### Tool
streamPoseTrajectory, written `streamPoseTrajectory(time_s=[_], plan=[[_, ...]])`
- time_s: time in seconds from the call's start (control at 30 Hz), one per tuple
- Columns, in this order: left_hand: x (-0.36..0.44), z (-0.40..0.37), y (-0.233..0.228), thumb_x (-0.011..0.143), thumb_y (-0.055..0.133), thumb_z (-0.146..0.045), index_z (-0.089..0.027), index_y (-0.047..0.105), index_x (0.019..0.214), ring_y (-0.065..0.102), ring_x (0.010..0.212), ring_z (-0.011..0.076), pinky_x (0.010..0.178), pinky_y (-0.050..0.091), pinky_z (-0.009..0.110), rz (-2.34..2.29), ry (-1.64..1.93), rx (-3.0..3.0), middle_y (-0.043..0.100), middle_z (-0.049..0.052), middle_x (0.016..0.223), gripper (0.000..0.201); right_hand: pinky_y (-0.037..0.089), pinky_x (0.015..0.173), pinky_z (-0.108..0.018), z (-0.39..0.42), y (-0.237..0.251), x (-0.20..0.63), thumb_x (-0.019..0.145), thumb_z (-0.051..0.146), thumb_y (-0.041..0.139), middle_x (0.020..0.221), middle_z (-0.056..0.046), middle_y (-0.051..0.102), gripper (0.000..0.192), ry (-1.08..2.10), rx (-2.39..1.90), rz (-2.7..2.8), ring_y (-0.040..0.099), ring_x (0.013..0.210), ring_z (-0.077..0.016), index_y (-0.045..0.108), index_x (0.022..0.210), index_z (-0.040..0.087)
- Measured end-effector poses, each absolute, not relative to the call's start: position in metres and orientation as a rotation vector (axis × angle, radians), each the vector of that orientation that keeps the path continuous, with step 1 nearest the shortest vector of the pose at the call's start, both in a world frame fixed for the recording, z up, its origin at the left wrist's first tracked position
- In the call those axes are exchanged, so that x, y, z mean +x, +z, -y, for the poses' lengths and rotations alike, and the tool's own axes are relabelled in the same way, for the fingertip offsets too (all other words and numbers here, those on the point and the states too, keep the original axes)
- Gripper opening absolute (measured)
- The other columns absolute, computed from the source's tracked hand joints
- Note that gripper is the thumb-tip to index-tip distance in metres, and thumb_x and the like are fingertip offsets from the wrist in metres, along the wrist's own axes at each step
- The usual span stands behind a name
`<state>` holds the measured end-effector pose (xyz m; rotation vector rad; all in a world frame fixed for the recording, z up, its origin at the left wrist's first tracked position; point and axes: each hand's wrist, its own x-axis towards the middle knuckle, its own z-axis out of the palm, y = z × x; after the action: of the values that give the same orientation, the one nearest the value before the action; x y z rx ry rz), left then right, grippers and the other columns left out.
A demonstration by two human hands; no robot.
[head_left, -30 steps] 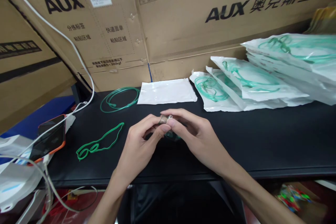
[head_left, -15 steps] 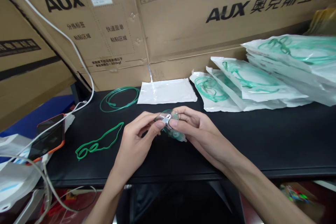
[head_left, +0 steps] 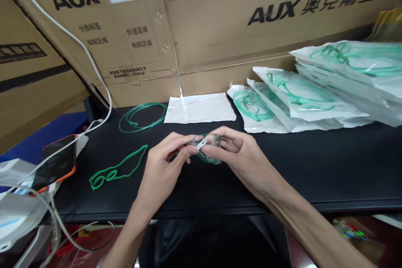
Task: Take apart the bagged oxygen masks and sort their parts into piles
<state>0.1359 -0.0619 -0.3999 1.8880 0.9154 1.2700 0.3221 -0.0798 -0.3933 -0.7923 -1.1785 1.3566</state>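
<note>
Head view. Both hands meet over the middle of the black bench. The left hand and the right hand are each closed on a clear plastic mask, pinched between thumbs and fingertips just above the bench surface. A small metal strip sits on the mask's upper edge, under the thumbs.

To the left of the hands a green elastic strap lies loose on the bench. Behind it rests a coil of green tubing. A flat white pouch lies behind the hands, apart from them. Sealed bags of green tubing are stacked at the right rear. A phone with a white cable lies at the left edge. Cardboard cartons stand along the back.
</note>
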Motion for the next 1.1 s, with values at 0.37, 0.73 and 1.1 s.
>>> streamPoseTrajectory(time_s=[0.37, 0.73, 1.1], plan=[[0.135, 0.061, -0.401, 0.098, 0.067, -0.036, -0.024, 0.073, 0.102, 0.049, 0.064, 0.0093, 0.060, 0.041, 0.022, -1.028, 1.163, 1.887, 0.060, -0.002, 0.083, 0.015, 0.044, 0.072, -0.027, 0.078, -0.390, 0.328, 0.076, 0.028, 0.087, 0.079, 0.001, 0.066, 0.020, 1.354, -0.787, 1.208, 0.058, 0.076, -0.0128, 0.071, 0.082, 0.016], [0.134, 0.058, -0.411, 0.094, 0.067, -0.041, -0.024, 0.064, 0.083, 0.055, 0.065, 0.0149, 0.058, 0.046, 0.021, -1.040, 1.174, 2.033, 0.058, -0.001, 0.073, 0.021, 0.043, 0.075, -0.029, 0.083, -0.386, 0.330, 0.076, 0.043, 0.087, 0.080, -0.001, 0.066, 0.031, 1.471, -0.771, 1.185, 0.058, 0.076, -0.0146, 0.074, 0.086, 0.016], [0.140, 0.063, -0.395, 0.103, 0.056, -0.034, -0.024, 0.068, 0.100, 0.060, 0.076, 0.0139, 0.071, 0.051, 0.020, -0.804, 1.159, 1.871, 0.063, 0.002, 0.091, 0.016, 0.038, 0.073, -0.028, 0.082, -0.389, 0.336, 0.086, 0.037, 0.081, 0.080, -0.001, 0.062, 0.023, 1.552, -0.617, 1.064, 0.052, 0.075, -0.0133, 0.073, 0.090, 0.016]])
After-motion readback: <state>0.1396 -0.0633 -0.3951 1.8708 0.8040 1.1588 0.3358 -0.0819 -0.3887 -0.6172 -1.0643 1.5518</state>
